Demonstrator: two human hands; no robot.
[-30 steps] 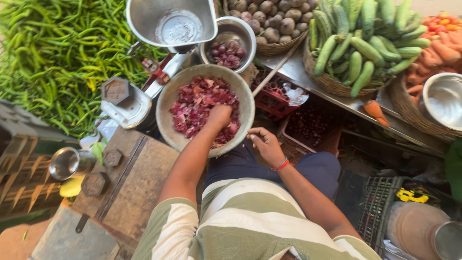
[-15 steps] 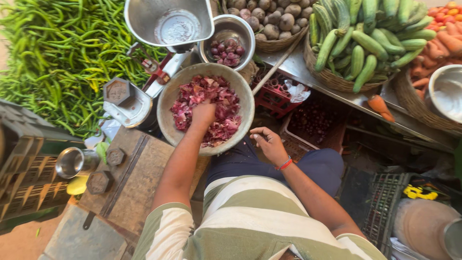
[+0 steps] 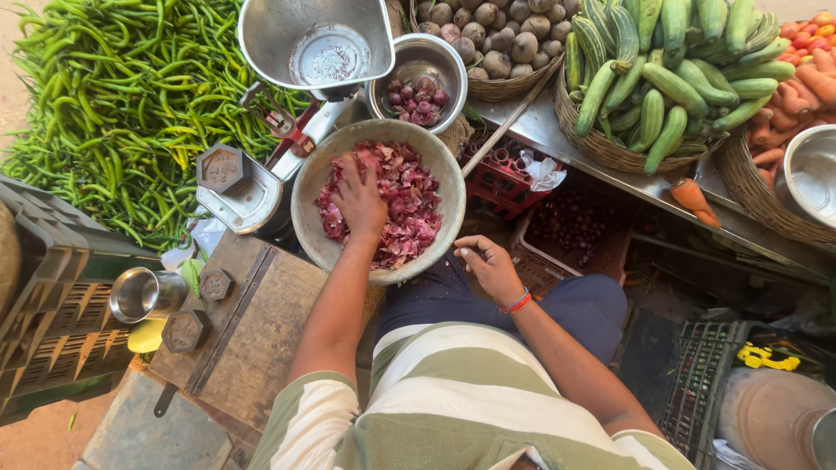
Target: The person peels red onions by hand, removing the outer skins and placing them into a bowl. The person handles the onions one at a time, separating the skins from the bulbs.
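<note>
A wide grey metal bowl (image 3: 306,190) sits in front of me, filled with purple onion peels (image 3: 409,204). My left hand (image 3: 358,198) lies flat in the peels on the bowl's left side, fingers spread, palm down. My right hand (image 3: 488,265), a red band on its wrist, hovers just off the bowl's near right rim, loosely curled, nothing visible in it. Behind the bowl a smaller steel bowl (image 3: 446,66) holds small peeled purple onions (image 3: 415,98).
A balance scale with a steel pan (image 3: 315,39) and hexagonal weights (image 3: 219,167) stands left. Green chillies (image 3: 113,104) are heaped far left. Baskets of cucumbers (image 3: 662,78), round brown vegetables (image 3: 488,35) and carrots (image 3: 805,87) line the back. Crates (image 3: 566,231) sit below.
My left hand has moved from the right side of the peels across to the left side and spread flat. My right hand stays by the rim.
</note>
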